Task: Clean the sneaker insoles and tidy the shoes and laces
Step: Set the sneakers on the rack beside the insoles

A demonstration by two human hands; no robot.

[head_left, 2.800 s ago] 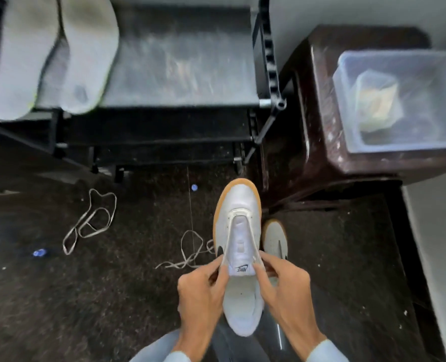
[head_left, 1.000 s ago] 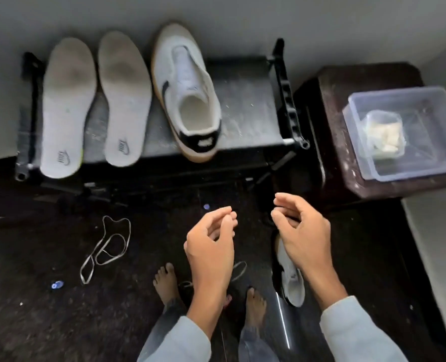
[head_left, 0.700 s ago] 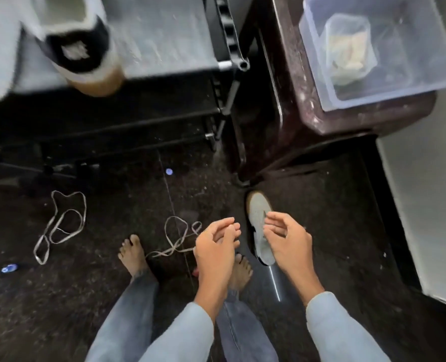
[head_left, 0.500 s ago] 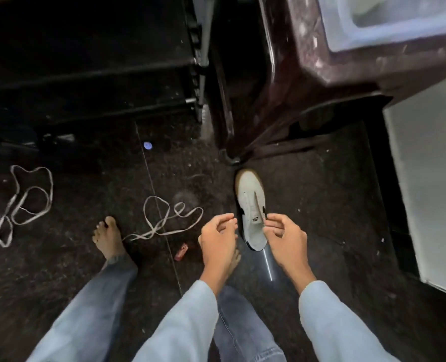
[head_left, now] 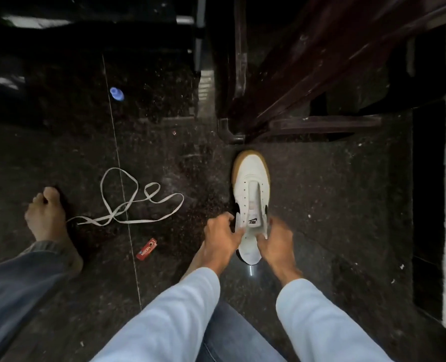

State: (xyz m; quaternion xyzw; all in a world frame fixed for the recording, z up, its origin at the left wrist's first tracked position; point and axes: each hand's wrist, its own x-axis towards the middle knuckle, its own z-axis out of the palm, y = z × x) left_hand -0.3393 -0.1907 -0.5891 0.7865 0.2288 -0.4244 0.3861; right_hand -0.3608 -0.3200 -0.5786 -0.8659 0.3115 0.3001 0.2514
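We reach down with both arms. Our left hand (head_left: 223, 235) grips the left collar edge of the sneaker (head_left: 252, 189), and our blurred right hand (head_left: 275, 240) pinches the right edge. The sneaker stands on the dark floor (head_left: 321, 205), with a loose lace (head_left: 127, 205) well to its left.

L sleeve (head_left: 174, 317) & R sleeve (head_left: 318, 322): pale blue, long, lower centre. Blue jeans (head_left: 12, 288) lower left & btm centre. Bare foot (head_left: 46, 220) mid-left. L grip (head_left: 223, 236), R grip (head_left: 276, 239) bare.
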